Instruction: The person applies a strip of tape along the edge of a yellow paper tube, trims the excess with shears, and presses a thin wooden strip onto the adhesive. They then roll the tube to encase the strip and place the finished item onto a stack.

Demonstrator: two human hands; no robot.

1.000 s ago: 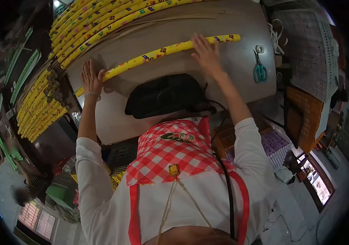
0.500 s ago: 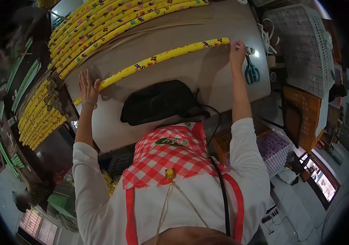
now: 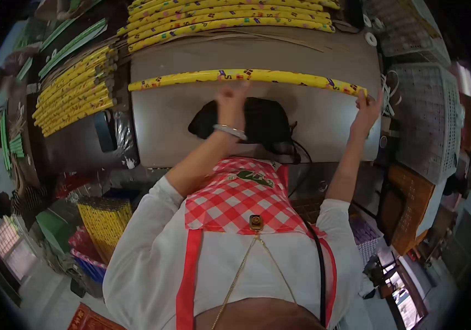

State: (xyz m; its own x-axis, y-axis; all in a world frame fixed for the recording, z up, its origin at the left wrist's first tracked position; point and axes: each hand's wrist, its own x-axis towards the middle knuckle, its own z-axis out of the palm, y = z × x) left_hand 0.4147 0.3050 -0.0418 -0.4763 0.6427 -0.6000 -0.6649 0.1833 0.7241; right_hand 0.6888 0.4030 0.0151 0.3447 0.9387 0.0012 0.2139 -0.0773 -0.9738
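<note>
1. Work in hand: one yellow rod (image 3: 246, 75), wrapped in printed paper, lies crosswise on the grey table (image 3: 164, 132), apart from the other rods.
2. Right hand (image 3: 366, 109): at the rod's right end, close to the table edge. Thumb and fingers pinch the tip.
3. Left hand (image 3: 230, 102), bracelet at the wrist: at about mid-length, fingers raised against the near side of the rod. Motion blur; cannot tell whether they wrap around it or only press on it.
4. Black bag (image 3: 246, 122) sits on the table just below the rod, partly behind the left hand.
5. Far side of the table: a row of similar yellow rods (image 3: 224, 14), with thin cane strips (image 3: 257, 37) between them and the single rod. Another bundle of rods (image 3: 73, 96) lies off the left edge.
6. White basket (image 3: 422, 110) stands beside the right hand.
7. Judgement: the step is positioning or rolling the single rod flat on the table.
8. Judgement: any next move calls for both hands acting together, since the rod is long. It also needs clearance from the bag.
</note>
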